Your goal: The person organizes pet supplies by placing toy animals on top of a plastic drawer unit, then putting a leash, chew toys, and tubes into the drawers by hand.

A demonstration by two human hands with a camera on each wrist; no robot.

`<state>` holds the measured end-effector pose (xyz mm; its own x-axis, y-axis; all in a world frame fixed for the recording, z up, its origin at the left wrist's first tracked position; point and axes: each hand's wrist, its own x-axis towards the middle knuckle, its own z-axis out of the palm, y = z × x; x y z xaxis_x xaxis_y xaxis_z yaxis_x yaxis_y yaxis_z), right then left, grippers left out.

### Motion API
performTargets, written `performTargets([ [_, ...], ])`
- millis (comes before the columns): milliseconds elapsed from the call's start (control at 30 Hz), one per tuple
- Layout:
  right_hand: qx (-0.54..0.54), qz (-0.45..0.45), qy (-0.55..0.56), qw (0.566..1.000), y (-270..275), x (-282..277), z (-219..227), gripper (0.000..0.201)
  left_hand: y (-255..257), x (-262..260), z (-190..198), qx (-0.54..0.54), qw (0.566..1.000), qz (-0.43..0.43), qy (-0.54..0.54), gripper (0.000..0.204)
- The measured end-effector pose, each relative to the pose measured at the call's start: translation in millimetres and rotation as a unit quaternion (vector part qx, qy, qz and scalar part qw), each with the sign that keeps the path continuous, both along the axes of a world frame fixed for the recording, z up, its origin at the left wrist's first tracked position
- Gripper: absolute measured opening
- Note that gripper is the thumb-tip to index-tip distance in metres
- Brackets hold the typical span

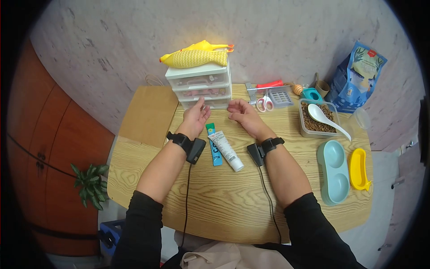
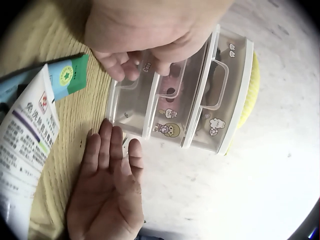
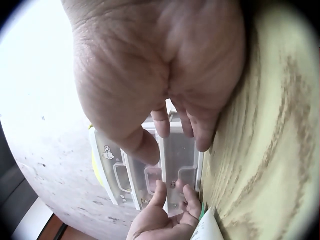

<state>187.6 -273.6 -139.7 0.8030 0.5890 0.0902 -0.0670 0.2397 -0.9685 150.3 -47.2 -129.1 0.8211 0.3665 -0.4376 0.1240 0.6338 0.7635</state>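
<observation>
A white drawer unit (image 1: 197, 83) with three see-through drawers stands at the back of the table, stickers on its fronts. My left hand (image 1: 196, 120) is right at the lowest drawer's front, fingers loosely bent and holding nothing. In the left wrist view its fingertips overlap that drawer's handle (image 2: 127, 84). At the unit's right front corner is my right hand (image 1: 246, 117), palm turned inward, fingers relaxed with nothing in them. Between my forearms lie a white tube (image 1: 227, 152) and a blue tube with a green end (image 1: 214, 145), the white one partly over the blue.
Yellow toys (image 1: 197, 56) lie on the unit. Cardboard (image 1: 150, 112) is at left. Scissors (image 1: 264, 104), a lidless box of brown kibble (image 1: 309, 132) with a white spoon (image 1: 324, 119), a blue bag (image 1: 358, 78), a double bowl (image 1: 333, 177) and a yellow dish (image 1: 358, 169) are at right.
</observation>
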Motion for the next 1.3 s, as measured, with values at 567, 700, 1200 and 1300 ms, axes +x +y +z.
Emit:
performTargets([
  [567, 0.016, 0.015, -0.096, 0.995, -11, 0, 13, 0.056, -8, -2, 4, -0.013, 0.998, 0.062, 0.005, 0.025],
  [700, 0.105, -0.001, -0.082, 0.991, -12, 8, 9, 0.049, 10, -22, 0, -0.031, 0.999, 0.012, -0.005, 0.024],
  [1200, -0.005, -0.032, -0.078, 0.996, -12, 6, 5, 0.013, 48, -198, 48, 0.282, 0.953, -0.102, -0.033, 0.011],
  [1300, -0.008, -0.056, -0.043, 0.997, -12, -3, 11, 0.011, 57, -218, 50, 0.646, 0.759, -0.076, -0.011, 0.027],
])
